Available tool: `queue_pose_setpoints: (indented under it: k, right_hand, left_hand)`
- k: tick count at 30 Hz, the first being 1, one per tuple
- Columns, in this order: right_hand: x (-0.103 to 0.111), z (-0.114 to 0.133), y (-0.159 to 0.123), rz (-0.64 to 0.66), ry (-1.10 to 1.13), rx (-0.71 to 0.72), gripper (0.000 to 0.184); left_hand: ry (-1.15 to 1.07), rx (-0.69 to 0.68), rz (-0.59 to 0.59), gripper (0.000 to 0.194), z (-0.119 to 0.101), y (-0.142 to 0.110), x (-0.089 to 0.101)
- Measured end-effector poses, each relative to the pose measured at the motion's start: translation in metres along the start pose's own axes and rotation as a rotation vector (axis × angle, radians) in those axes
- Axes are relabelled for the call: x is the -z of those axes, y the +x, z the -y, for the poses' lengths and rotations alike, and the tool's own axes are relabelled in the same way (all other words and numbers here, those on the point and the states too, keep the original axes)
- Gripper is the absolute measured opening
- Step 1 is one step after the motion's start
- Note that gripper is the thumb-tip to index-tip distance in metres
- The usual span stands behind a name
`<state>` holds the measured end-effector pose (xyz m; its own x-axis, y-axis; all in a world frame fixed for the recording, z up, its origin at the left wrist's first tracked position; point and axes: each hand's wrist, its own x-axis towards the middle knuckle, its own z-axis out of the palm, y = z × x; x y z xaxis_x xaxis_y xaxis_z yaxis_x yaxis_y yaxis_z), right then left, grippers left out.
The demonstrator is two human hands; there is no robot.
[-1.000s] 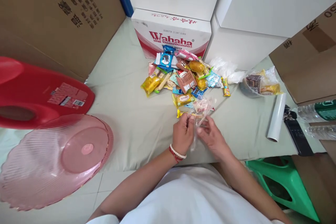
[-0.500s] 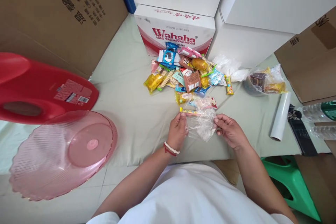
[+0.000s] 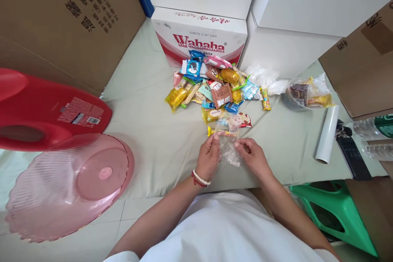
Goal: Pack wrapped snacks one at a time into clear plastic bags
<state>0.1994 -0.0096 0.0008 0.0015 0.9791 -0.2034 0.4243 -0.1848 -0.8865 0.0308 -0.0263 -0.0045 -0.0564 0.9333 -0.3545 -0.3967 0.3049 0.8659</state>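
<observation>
Between my hands hangs a crumpled clear plastic bag (image 3: 231,153). My left hand (image 3: 210,153) pinches its left edge, thumb on top. My right hand (image 3: 252,153) grips the bag's right edge between thumb and forefinger. Just beyond the fingertips lies a thin yellow-and-red snack stick (image 3: 225,133), partly seen through or behind the bag; I cannot tell whether it is inside. A pinkish wrapped snack (image 3: 236,121) lies right behind it. Farther back, a heap of packaged snacks (image 3: 211,86) rests against the Wahaha carton.
A Wahaha carton (image 3: 199,41) stands behind the heap. At left are a pink ribbed plastic bowl (image 3: 61,188) and a red jug (image 3: 82,114). To the right are a clear tub of snacks (image 3: 291,100), a white roll (image 3: 327,135), a black phone-like object (image 3: 353,157) and a green stool (image 3: 334,208).
My right hand has moved left, closer to my left hand, and the clear bag between them has narrowed and bunched. The view has shifted slightly.
</observation>
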Motion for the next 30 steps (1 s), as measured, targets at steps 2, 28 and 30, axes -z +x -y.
queue_pose_setpoints:
  k: [2, 28, 30]
  right_hand:
    - [-0.004, -0.001, 0.003, 0.017, 0.108, -0.057, 0.038]
    - [0.044, -0.025, 0.011, -0.044, 0.189, -0.112, 0.031]
    - [0.042, -0.023, 0.012, -0.064, 0.198, -0.104, 0.033]
  left_hand:
    - [-0.015, 0.012, 0.019, 0.064, 0.000, -0.001, 0.000]
    - [1.203, -0.787, -0.574, 0.056, -0.025, -0.017, 0.064]
    - [1.353, -0.992, -0.275, 0.038, -0.023, -0.022, 0.058]
